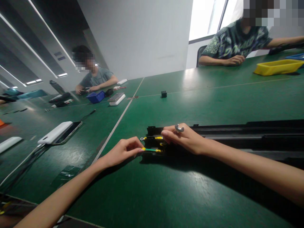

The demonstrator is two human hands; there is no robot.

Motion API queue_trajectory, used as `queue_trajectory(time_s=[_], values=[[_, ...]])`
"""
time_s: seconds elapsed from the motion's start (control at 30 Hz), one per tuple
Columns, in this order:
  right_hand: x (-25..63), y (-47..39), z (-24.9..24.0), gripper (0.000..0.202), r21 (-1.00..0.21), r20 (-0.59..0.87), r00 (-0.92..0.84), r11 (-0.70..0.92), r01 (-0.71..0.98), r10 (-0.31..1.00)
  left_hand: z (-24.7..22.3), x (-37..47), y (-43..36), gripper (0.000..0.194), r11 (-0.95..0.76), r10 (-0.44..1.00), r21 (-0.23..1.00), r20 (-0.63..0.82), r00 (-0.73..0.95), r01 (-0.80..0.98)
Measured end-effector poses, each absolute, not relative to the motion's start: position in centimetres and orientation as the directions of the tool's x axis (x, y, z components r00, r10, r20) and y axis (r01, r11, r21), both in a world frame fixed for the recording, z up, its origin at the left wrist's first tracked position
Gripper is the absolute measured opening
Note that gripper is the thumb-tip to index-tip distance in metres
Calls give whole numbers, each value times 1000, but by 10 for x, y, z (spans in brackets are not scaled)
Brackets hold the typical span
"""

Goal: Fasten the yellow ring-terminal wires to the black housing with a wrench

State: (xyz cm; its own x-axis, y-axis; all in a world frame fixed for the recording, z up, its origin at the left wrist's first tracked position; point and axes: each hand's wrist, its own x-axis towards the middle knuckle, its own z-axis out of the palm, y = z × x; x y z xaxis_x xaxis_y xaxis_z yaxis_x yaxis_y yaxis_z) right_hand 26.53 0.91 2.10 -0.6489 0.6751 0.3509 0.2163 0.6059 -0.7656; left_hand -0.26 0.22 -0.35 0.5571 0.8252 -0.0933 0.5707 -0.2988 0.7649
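My left hand (125, 150) pinches the yellow end of a green wire (150, 150) at the left end of a long black housing (228, 130). The wire's other end runs into the housing. My right hand (181, 138), a ring on one finger, is closed over the housing just right of the wires. Its fingertips are near some small yellow parts, and I cannot make out what is between them. A second wire with a yellow sleeve (155, 138) and a metal ring terminal (142, 139) sticks out to the left, above the green one.
On the left lie a white power bank (55, 132) and a phone (68, 133) with a cable. A small black block (163, 94) sits beyond the housing. Two people sit across the green table (178, 193), near a blue bin (95, 97) and a yellow tray (277, 67).
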Motion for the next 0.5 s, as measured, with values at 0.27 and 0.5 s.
queue_trajectory(time_s=[0.27, 0.5], values=[[265, 10, 20, 45, -771, 342, -659, 601, 211, 670, -3, -4, 2, 18, -299, 826, 764, -93, 556, 572], [264, 9, 21, 45, -774, 338, -656, 596, 215, 676, -2, -3, 2, 18, -293, 827, 766, -97, 554, 572]])
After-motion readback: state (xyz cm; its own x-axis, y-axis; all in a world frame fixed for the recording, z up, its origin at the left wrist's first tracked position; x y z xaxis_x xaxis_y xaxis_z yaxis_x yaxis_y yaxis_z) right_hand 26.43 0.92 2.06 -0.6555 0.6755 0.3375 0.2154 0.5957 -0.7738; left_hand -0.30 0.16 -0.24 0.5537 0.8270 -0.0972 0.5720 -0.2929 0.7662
